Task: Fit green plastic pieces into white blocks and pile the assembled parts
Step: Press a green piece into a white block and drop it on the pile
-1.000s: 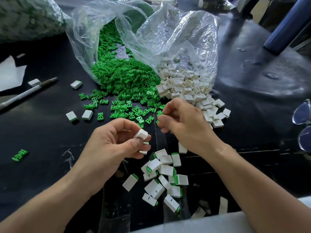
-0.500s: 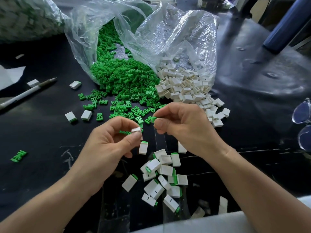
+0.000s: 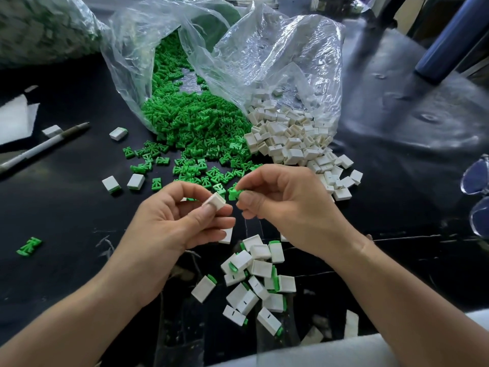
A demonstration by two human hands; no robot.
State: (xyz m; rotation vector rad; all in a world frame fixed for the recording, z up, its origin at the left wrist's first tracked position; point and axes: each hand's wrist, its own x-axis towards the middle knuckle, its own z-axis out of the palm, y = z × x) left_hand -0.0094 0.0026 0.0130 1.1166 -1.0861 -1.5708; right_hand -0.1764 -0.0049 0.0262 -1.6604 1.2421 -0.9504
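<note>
My left hand (image 3: 174,223) pinches a white block (image 3: 215,201) between thumb and fingers, its open end turned to the right. My right hand (image 3: 285,205) holds a green piece (image 3: 232,193) by its fingertips, a short gap from the block. A pile of assembled parts (image 3: 254,284), white with green ends, lies on the black table below both hands. Loose green pieces (image 3: 190,128) spill from a clear bag behind, and loose white blocks (image 3: 293,144) spill from a second bag to the right of them.
A pen (image 3: 39,149) and white paper (image 3: 13,117) lie at the left. Two assembled parts (image 3: 124,182) and one stray green piece (image 3: 29,245) sit left of my hands. Glasses (image 3: 476,197) rest at the right edge. A blue cylinder (image 3: 452,38) stands at the back right.
An assembled part dropped from my left hand onto the pile. My right hand picked a green piece and moved toward the left hand, which now presents a fresh white block.
</note>
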